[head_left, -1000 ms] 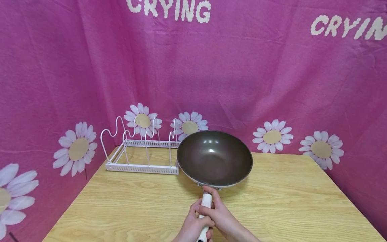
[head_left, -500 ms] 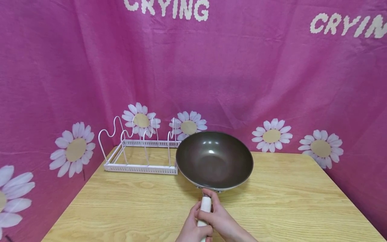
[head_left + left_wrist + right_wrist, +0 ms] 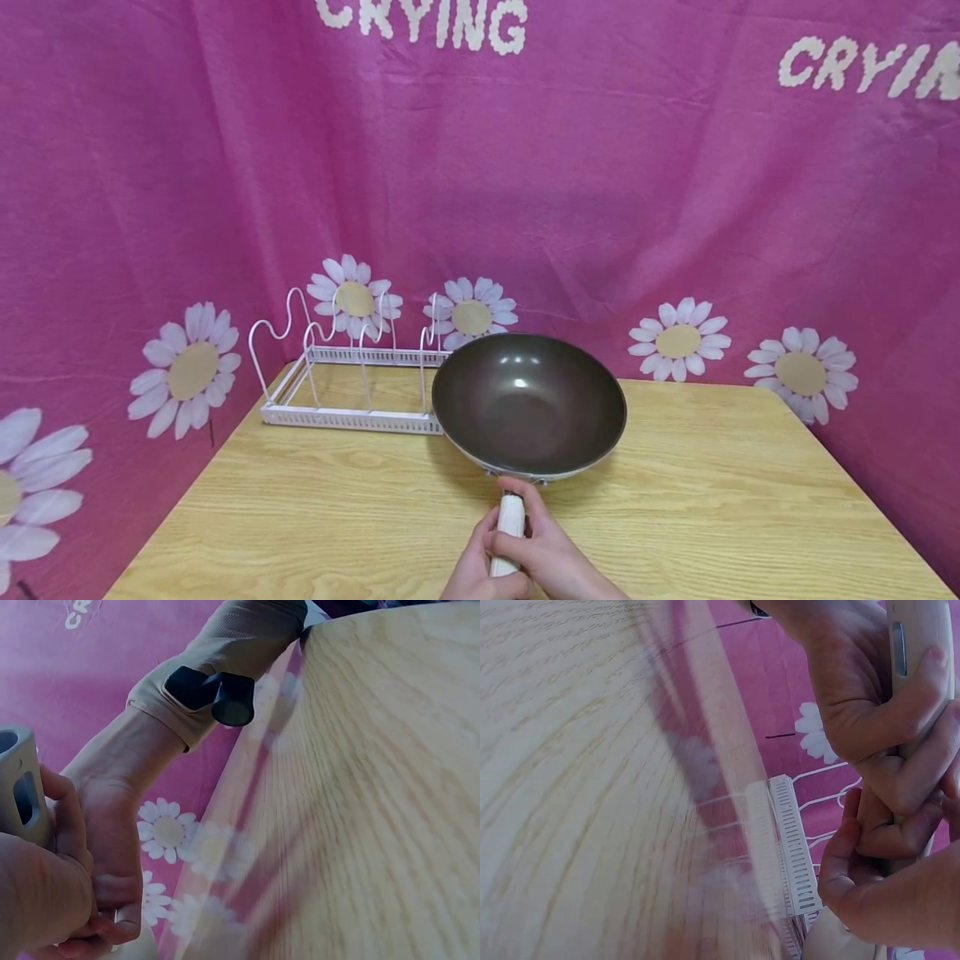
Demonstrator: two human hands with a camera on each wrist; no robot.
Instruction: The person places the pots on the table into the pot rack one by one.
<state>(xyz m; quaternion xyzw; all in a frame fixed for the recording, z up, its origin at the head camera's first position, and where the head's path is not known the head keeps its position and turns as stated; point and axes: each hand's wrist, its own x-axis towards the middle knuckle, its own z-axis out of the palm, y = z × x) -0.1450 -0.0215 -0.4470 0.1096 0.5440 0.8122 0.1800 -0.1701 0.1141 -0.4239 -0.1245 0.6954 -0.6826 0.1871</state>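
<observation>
1. So we've got both hands on one wok (image 3: pixel 528 408), dark inside, sitting centre to slightly right, its bowl pointing away from us. Can't tell if its base touches the wood.
2. Our left hand (image 3: pixel 480 571) is wrapped around the white handle (image 3: pixel 511 525), on the left and nearer end.
3. Our right hand (image 3: pixel 546 550) grips that same handle from the right, thumb laid across, index finger reaching up towards the bowl. Fingers of both hands overlap.
4. White wire pan rack (image 3: pixel 352 419) stands upright at far left, and the wok's rim hides its right end. Touching or not, we can't say.
5. Everything's at a wood-grain table (image 3: pixel 315 508), with a magenta cloth (image 3: pixel 570 167) behind: white daisies (image 3: pixel 193 371) low down, "CRYING" lettering (image 3: pixel 423 21) up top.
</observation>
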